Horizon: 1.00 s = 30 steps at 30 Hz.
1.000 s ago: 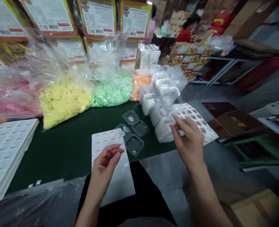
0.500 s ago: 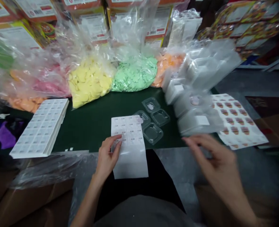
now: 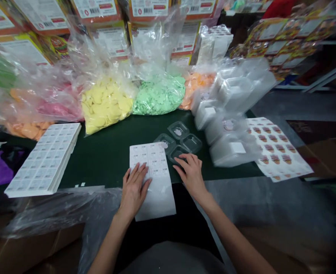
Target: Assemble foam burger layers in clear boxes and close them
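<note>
My left hand point(image 3: 135, 188) lies flat with its fingers spread on a white sheet of small labels point(image 3: 153, 179) that hangs over the near edge of the dark green table point(image 3: 111, 152). My right hand point(image 3: 190, 174) rests beside the sheet, its fingers stretched onto the nearest of several small clear plastic cups point(image 3: 179, 140) grouped in a cluster. It holds nothing that I can see.
Bags of yellow point(image 3: 106, 102), green point(image 3: 158, 95), pink point(image 3: 56, 104) and orange pieces point(image 3: 198, 85) line the back, with printed cartons behind. A stack of label sheets point(image 3: 45, 160) lies at left. Bagged white containers point(image 3: 230, 125) and a sheet of round stickers point(image 3: 278, 148) sit at right.
My right hand came back from the sticker sheet at right to the clear cups. My left hand dropped from a raised pinch to lie flat on the label sheet. The view shifted left.
</note>
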Available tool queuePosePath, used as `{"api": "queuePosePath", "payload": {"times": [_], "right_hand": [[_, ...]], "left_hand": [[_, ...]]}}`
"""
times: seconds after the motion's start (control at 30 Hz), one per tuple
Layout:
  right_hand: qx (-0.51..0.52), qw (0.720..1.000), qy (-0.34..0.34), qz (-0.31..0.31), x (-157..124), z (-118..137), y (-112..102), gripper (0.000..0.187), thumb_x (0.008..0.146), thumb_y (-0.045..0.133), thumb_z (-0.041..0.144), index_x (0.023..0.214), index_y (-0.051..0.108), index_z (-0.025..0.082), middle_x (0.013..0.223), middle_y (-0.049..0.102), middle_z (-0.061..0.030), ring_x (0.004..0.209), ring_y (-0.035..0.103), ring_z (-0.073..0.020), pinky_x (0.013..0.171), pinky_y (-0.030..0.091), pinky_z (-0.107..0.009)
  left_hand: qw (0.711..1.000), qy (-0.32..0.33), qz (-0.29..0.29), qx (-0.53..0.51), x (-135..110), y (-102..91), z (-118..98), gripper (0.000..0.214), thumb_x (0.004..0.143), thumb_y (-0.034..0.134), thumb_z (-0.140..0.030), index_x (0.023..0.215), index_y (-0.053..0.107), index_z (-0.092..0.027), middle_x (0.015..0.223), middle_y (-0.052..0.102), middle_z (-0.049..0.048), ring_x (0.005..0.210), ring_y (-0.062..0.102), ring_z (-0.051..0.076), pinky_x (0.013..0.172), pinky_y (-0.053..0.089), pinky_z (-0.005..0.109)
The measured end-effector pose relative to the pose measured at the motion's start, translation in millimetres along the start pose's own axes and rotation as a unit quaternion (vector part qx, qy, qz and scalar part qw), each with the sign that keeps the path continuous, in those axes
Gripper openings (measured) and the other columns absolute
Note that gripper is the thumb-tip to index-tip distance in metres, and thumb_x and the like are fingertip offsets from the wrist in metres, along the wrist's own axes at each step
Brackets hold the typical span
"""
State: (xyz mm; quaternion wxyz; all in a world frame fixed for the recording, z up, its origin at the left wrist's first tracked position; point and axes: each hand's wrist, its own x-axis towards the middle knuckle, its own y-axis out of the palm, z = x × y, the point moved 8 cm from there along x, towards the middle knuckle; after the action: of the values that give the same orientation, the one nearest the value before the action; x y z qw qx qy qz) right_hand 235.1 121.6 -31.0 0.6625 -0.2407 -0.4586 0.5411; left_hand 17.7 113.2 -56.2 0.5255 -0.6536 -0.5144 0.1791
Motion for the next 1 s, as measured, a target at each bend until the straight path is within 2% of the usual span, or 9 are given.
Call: {"api": "queuePosePath", "payload": {"times": [0.13,0.2,0.33,0.43,0.53,0.6,0.8,0.9,1.0], "right_hand": [[0.082,0.995,0.037,-0.035,1.5,4.2,-28.4,0.028,0.094,0.066,0.038,0.118,0.07,0.023,0.124,0.065,-0.0133,0.118,0.055,-0.0336,0.094,0.046,-0.05],[0.172,0.98,0.1,0.03,-17.2,0.5,-31.0,0.023,0.097,0.062,0.042,0.103,0.073,0.023,0.109,0.07,-0.0095,0.104,0.062,-0.0287,0.083,0.05,-0.041],[0.288,0.879,0.239,0.295,-85.8,1.3,19.6,0.034,0.093,0.062,0.052,0.093,0.078,0.022,0.086,0.075,-0.0054,0.073,0.066,-0.0231,0.068,0.05,-0.035],[0.432,0.802,0.295,0.29,-107.0,13.4,57.3,0.038,0.086,0.072,0.051,0.109,0.077,0.021,0.104,0.077,-0.0076,0.095,0.069,-0.0265,0.086,0.053,-0.038],[0.549,0.732,0.304,0.267,-101.1,32.4,82.6,0.032,0.087,0.071,0.048,0.101,0.078,0.02,0.093,0.076,-0.0051,0.091,0.068,-0.0242,0.087,0.052,-0.037],[0.557,0.74,0.284,0.249,-90.1,39.4,82.2,0.026,0.089,0.069,0.044,0.094,0.077,0.02,0.087,0.074,-0.0033,0.084,0.066,-0.0215,0.081,0.05,-0.034],[0.397,0.876,0.144,0.231,-66.4,47.7,43.5,0.02,0.092,0.059,0.023,0.074,0.064,0.02,0.075,0.056,0.0007,0.074,0.053,-0.0165,0.067,0.039,-0.028],[0.368,0.889,0.118,0.243,-66.5,50.4,40.2,0.024,0.089,0.056,0.014,0.067,0.054,0.02,0.072,0.05,0.0021,0.07,0.049,-0.015,0.064,0.035,-0.028],[0.398,0.872,0.144,0.247,-69.9,49.4,46.6,0.027,0.088,0.058,0.016,0.063,0.051,0.021,0.068,0.046,0.0032,0.066,0.046,-0.0145,0.061,0.032,-0.028]], "left_hand": [[1.0,-0.004,0.008,0.009,-9.2,-5.3,5.7,0.046,0.1,0.055,-0.027,0.146,0.049,-0.025,0.152,0.053,0.009,0.148,0.039,0.029,0.118,0.031,0.055],[1.0,-0.001,0.018,0.006,-17.7,-9.2,8.6,0.047,0.101,0.054,-0.026,0.147,0.048,-0.025,0.152,0.053,0.0086,0.148,0.039,0.028,0.118,0.032,0.054],[0.999,0.002,0.032,-0.002,-37.5,-16.8,10.9,0.046,0.1,0.054,-0.023,0.146,0.048,-0.024,0.151,0.054,0.008,0.148,0.04,0.027,0.119,0.032,0.053],[1.0,-0.019,0.022,-0.006,-44.4,-23.6,6.9,0.041,0.1,0.055,-0.022,0.141,0.054,-0.025,0.148,0.058,0.0075,0.145,0.043,0.028,0.118,0.031,0.055],[0.999,-0.044,-0.01,-0.023,-38.8,-33.3,-6.3,0.034,0.098,0.058,-0.021,0.132,0.06,-0.025,0.141,0.063,0.0079,0.14,0.048,0.031,0.115,0.033,0.057],[0.998,-0.029,-0.015,-0.052,-29.4,-37.2,-23.0,0.03,0.096,0.061,-0.021,0.125,0.064,-0.024,0.131,0.069,0.0081,0.131,0.056,0.03,0.108,0.04,0.053],[0.995,0.075,0.028,-0.058,-3.5,-32.4,-67.2,0.014,0.095,0.06,-0.017,0.105,0.07,-0.019,0.099,0.076,0.006,0.097,0.067,0.025,0.086,0.049,0.043],[0.993,0.1,0.053,-0.033,1.2,-26.0,-69.9,0.013,0.095,0.058,-0.016,0.096,0.07,-0.017,0.091,0.075,0.006,0.087,0.067,0.024,0.079,0.049,0.042],[0.994,0.082,0.064,-0.043,3.8,-24.4,-62.8,0.015,0.095,0.056,-0.015,0.089,0.069,-0.018,0.086,0.074,0.0057,0.086,0.066,0.024,0.078,0.049,0.041]]}}
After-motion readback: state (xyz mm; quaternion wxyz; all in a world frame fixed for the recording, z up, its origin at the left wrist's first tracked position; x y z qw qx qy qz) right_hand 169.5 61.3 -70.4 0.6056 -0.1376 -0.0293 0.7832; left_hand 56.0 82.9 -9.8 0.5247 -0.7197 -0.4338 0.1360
